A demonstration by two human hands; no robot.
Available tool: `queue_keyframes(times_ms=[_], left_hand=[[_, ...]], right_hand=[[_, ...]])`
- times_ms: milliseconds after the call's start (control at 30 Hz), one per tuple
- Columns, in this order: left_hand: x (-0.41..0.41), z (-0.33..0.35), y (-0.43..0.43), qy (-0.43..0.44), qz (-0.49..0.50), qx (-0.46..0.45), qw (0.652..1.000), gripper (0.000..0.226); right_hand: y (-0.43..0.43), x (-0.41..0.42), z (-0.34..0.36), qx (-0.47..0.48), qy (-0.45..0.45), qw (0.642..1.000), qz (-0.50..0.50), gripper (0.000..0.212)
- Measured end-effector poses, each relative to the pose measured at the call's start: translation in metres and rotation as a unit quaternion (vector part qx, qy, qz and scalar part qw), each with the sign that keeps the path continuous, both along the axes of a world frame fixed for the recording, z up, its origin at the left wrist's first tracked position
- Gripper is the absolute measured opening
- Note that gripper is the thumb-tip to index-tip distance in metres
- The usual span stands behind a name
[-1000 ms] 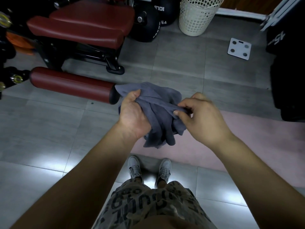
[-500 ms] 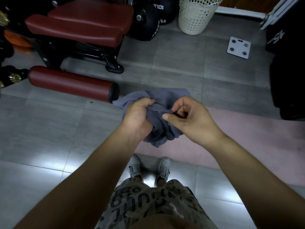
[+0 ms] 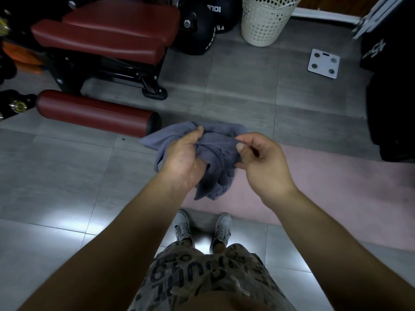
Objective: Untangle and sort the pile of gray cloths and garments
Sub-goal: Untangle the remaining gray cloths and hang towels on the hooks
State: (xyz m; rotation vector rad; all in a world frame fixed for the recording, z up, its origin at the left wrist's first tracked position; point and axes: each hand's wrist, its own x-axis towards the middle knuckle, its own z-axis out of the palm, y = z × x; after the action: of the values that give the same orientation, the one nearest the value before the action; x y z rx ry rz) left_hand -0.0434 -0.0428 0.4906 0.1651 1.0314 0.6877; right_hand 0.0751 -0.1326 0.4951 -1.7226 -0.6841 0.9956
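Note:
A crumpled gray cloth (image 3: pixel 215 162) hangs in the air in front of me, above the floor. My left hand (image 3: pixel 183 158) is clenched around its bunched middle from the left, thumb on top. To the right, my right hand (image 3: pixel 260 158) pinches a thin edge of the same cloth between thumb and forefinger. The cloth's lower folds dangle below both hands. No other gray garment shows in this view.
A dark red padded gym bench (image 3: pixel 107 34) and its roller pad (image 3: pixel 96 113) stand at the left. A white perforated basket (image 3: pixel 267 19) stands at the back, a white bathroom scale (image 3: pixel 323 63) to its right. A pink mat (image 3: pixel 325 189) lies under my right arm.
My right hand has shifted its pinch to a thin edge and pulled it slightly right. The left hand has re-gripped the bunch, and the cloth hangs more gathered.

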Motion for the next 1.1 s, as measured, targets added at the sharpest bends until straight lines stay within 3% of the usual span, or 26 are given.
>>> queue_keyframes(times_ms=[200,333,467,533,667,800,867,933,1000,1100], left_hand=[[0.006,0.004,-0.005,0.028,-0.014,-0.025,0.999,0.045],[0.007,0.007,0.002,0.006,0.009,-0.03,0.999,0.046],[0.0,0.004,0.009,-0.004,0.003,-0.009,1.0,0.037],[-0.002,0.007,0.01,0.001,-0.013,-0.014,1.0,0.039],[-0.006,0.006,0.012,-0.007,-0.019,-0.005,1.0,0.04],[-0.003,0.005,0.005,0.002,-0.037,0.003,0.999,0.039],[0.0,0.009,0.004,0.013,-0.039,-0.005,0.999,0.027],[0.001,0.007,0.006,0.019,-0.029,-0.009,0.999,0.03],[-0.003,0.003,0.012,0.016,-0.03,0.02,0.999,0.025],[-0.013,0.003,0.017,-0.005,-0.084,0.069,0.994,0.026]], right_hand=[[0.006,-0.001,0.01,0.023,0.066,0.998,0.01,0.01],[0.007,0.004,0.003,-0.033,-0.058,0.995,0.074,0.03],[0.003,0.019,-0.007,-0.084,-0.151,0.983,0.064,0.021],[-0.001,0.023,-0.006,-0.07,-0.188,0.973,0.118,0.015],[-0.006,0.023,-0.003,-0.014,-0.127,0.966,0.224,0.013],[-0.006,0.022,-0.005,0.04,-0.275,0.91,0.307,0.022],[-0.008,0.018,0.0,0.009,-0.241,0.905,0.352,0.029],[-0.011,0.017,0.004,-0.052,-0.161,0.909,0.382,0.026],[-0.01,0.021,0.006,-0.052,-0.123,0.942,0.307,0.018],[0.001,0.042,0.003,-0.036,-0.094,0.993,0.058,0.011]])
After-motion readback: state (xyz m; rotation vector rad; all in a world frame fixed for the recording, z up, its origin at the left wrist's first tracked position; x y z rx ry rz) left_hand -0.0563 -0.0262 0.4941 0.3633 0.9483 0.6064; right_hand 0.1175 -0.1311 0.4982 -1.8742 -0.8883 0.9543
